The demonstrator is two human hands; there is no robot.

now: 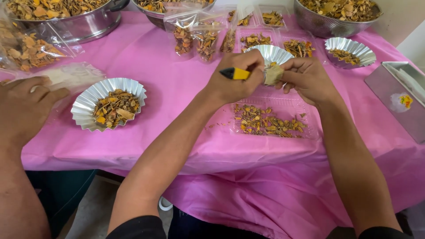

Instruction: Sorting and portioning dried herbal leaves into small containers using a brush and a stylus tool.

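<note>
The left hand [237, 79] is closed around a yellow-and-black tool [235, 73], and the right hand [307, 79] pinches a small tan piece [273, 75] just beside it, the fingers of both hands clamped on what they hold. Directly below the grip lies a clear plastic tray [310, 128] of dried orange-brown pieces on the pink tablecloth [177, 79]. Just behind the grip stands a fluted foil cup [274, 54], and beyond it are filled clear bags [195, 40] and a metal colander [327, 24].

One head-worn camera looks steeply down and forward from close above, over the pink-covered counter [155, 75] toward its far edge.
</note>
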